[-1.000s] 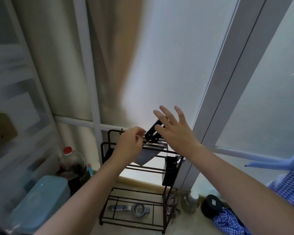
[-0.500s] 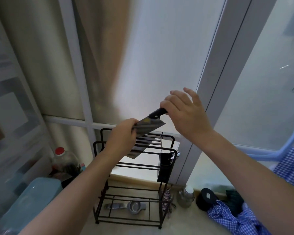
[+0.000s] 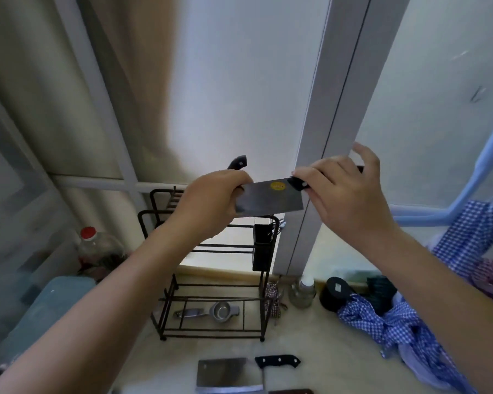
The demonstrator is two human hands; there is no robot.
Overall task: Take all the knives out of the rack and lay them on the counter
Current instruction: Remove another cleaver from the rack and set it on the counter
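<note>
The left hand [image 3: 211, 203] is closed around a black knife handle [image 3: 237, 162] that juts above its knuckles, and it also touches the far end of a cleaver [image 3: 271, 199]. The right hand [image 3: 345, 191] pinches that cleaver's black handle, blade level, above the wire rack [image 3: 211, 268]. On the counter [image 3: 325, 351] below lie 1 second cleaver [image 3: 225, 373] and 1 black-handled knife [image 3: 278, 361].
</note>
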